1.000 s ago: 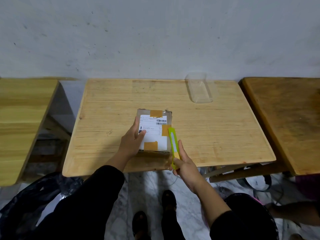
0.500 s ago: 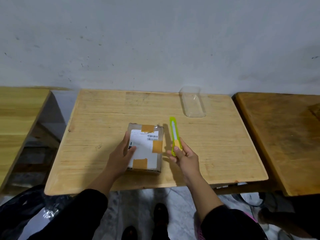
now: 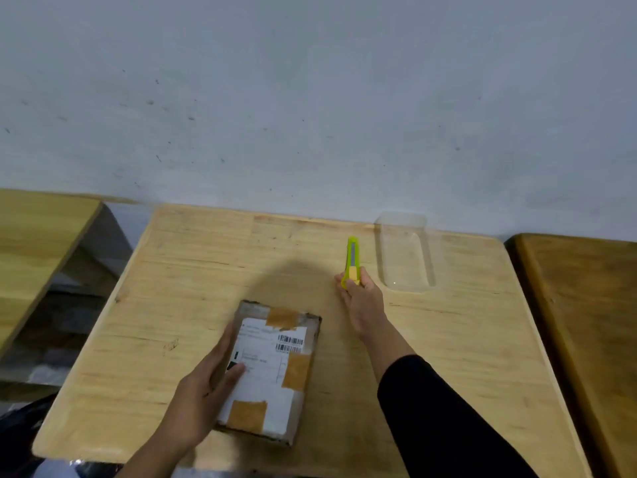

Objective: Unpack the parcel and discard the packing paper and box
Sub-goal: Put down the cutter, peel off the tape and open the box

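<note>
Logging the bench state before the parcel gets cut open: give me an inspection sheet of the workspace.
Surface: light wooden table, parcel near front edge.
Job's things: taped brown cardboard parcel with white label, closed; yellow-green utility knife.
Clutter: clear plastic tray at the back.
Hands: left hand rests on parcel; right hand grips knife beside tray.
Cables: nothing seen.
Surroundings: grey wall, wooden tables either side, black bag lower left.
</note>
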Available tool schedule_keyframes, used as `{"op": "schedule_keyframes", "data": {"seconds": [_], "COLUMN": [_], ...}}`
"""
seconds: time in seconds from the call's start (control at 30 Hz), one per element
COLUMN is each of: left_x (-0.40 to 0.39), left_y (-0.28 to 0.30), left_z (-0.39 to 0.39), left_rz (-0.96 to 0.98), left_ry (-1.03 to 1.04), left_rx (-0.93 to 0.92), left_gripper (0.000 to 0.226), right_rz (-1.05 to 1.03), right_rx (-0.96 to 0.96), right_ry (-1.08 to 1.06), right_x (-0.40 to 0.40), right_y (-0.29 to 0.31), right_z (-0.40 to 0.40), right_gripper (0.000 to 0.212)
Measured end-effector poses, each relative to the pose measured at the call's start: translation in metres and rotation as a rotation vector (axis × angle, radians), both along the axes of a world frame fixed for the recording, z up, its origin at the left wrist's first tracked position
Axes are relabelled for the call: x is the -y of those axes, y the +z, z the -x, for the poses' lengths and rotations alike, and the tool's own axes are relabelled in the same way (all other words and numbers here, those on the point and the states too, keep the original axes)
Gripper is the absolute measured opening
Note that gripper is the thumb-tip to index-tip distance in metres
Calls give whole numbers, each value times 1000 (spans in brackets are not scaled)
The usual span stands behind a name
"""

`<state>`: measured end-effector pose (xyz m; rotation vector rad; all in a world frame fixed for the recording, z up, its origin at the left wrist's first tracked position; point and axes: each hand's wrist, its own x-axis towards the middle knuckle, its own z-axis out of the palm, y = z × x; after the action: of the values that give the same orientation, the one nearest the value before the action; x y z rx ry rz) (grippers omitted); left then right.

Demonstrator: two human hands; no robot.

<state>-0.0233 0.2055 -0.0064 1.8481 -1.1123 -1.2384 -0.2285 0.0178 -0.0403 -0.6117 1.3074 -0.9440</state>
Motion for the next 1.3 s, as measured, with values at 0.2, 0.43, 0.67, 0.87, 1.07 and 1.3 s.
{"op": "schedule_keyframes", "data": {"seconds": [0.2,0.43,0.67,0.87,1.07,1.3], "left_x": [3,-1,-12,-37,-36,-2], "left_y": [9,6,8,-3,-12,-8], "left_z": [6,1,-4,-26,-48,-48], "left_rz": [-75,-28,76,144,259,246], "left_ry": [58,0,40,-232,-281,80], "left_rx": [-75,26,19,187,372,406], "left_gripper": [57,59,56,100,97,61], "right_rz": [76,40,263,353,297,246], "right_rx": [-146,-282,-511,-648,-695,-735], "right_ry": [77,139,601,736,568,336], "right_x": [17,7,-52,-80,-99,-146], "right_y": [-9,1,30,42,42,43], "right_z": [-2,-2,-10,-12,-16,-11], "right_gripper": [56,67,39,43,41,56]}}
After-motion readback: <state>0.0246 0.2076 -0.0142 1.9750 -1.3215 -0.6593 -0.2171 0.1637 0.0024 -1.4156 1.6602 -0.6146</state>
